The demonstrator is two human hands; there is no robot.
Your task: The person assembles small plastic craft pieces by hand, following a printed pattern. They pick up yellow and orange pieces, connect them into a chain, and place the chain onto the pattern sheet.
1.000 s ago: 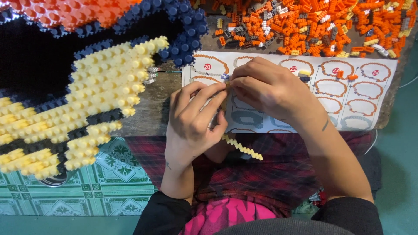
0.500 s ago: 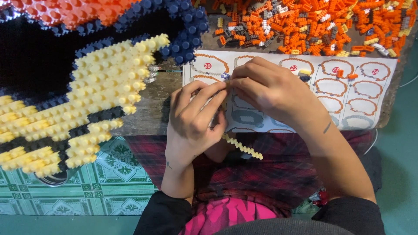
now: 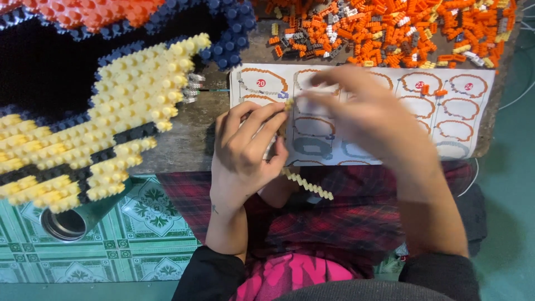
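Fingers of left hand pinched on cream brick strip; right hand blurred, grip unclear, over instruction sheet.

At twelve o'clock lies a mostly orange brick pile. The brick model at nine o'clock is cream, black, navy and orange. The sheet is white with orange outlines; the floor tiles are patterned green.

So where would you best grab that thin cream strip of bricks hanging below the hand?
Probably at the free lower end of the cream strip, pinching its long sides from the right. It slants down-right from the left hand, which already covers its upper end; it looks thin and may bend.
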